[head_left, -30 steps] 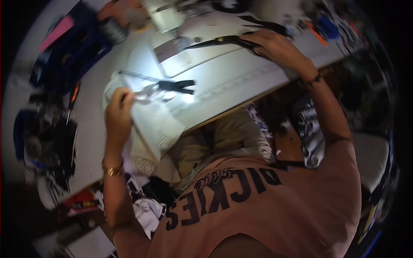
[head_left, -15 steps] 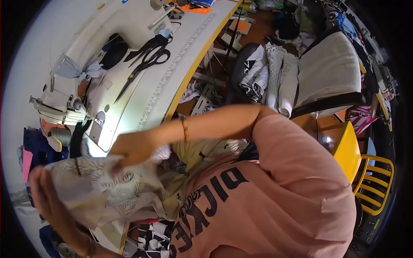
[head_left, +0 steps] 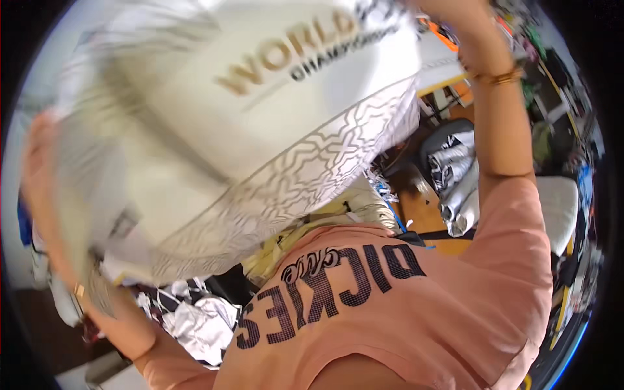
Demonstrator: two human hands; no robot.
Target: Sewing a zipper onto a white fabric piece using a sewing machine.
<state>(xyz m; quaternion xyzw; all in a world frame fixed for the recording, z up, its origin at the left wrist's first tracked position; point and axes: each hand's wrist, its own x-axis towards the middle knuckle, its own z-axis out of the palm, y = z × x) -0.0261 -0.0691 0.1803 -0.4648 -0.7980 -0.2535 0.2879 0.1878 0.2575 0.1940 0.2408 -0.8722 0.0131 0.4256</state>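
A large white printed cloth [head_left: 286, 130] is raised and spread in front of me, with lettering across its middle and a grey geometric border along its lower edge. My left hand [head_left: 44, 153], blurred by motion, grips the cloth's left side. At the upper right corner my right hand [head_left: 455, 18] holds the cloth's other side; its fingers are partly cut off by the picture's top edge. The cloth slants up from left to right and hides most of what lies behind it, the sewing machine included.
A yellow-edged white table [head_left: 442, 77] shows past the cloth's right side. To the right, folded grey and white cloths [head_left: 455, 175] lie on a dark chair. Pale yellowish fabric [head_left: 354, 201] rests by my lap. Below the raised cloth is a heap of white cloth [head_left: 205, 325].
Both hands have lifted the cloth from beside the sewing machine and spread it wide. My right arm has swung up and to the right; the sewing machine and scissors are now hidden.
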